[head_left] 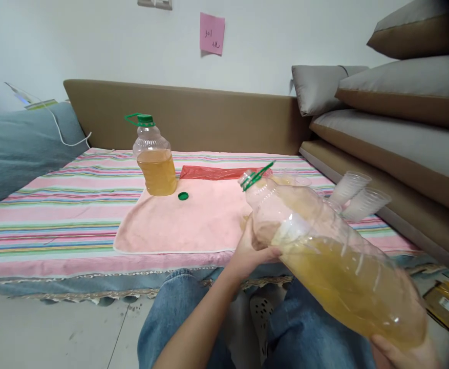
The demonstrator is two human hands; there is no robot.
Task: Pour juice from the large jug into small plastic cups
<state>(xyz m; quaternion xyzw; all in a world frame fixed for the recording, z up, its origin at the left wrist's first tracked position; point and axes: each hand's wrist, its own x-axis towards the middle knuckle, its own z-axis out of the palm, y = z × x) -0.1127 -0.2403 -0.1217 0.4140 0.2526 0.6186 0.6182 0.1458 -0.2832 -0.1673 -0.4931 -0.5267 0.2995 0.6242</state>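
Note:
A large clear plastic bottle point(335, 271) of yellow liquid is held tilted, its uncapped neck with a green carry handle point(258, 176) pointing up and left. My left hand point(253, 248) closes on the bottle near its shoulder, thumb on the near side, other fingers partly hidden. At the bottle's base, my right hand point(401, 353) grips from below, mostly hidden and cut off by the frame edge. A green cap point(183, 196) lies on the pink towel point(186, 225). Beside it stands a second, capped bottle point(157, 171), partly filled with amber liquid.
Two stacks of clear plastic cups, an upper stack point(350, 187) and a lower stack point(366, 204), lie tilted at the right. Red plastic film point(216, 172) lies along the towel's back edge. Cushions point(397, 128) are piled at right. Other clear plastic items behind the held bottle are partly hidden.

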